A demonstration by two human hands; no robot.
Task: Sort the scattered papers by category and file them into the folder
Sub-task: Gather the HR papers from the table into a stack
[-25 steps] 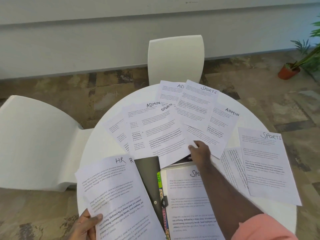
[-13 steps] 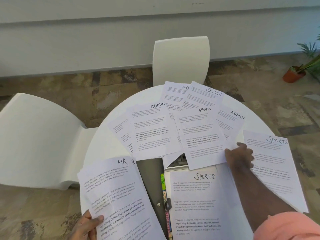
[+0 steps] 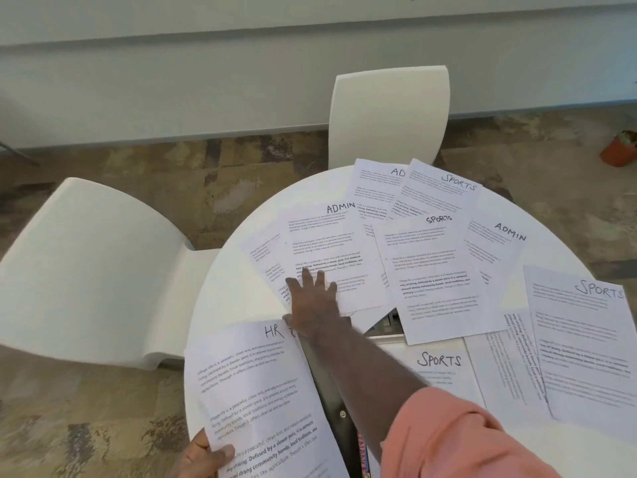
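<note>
On ADMIN sheet [image 3: 327,257], right hand [image 3: 315,305] lies flat, fingers spread

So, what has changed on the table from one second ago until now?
The right hand crossed from the right side of the papers to the left and now lies flat on the ADMIN sheet. Before that it dragged a SPORTS sheet out on top of the pile. The left hand still holds the HR papers; the other sheets stayed.
</note>
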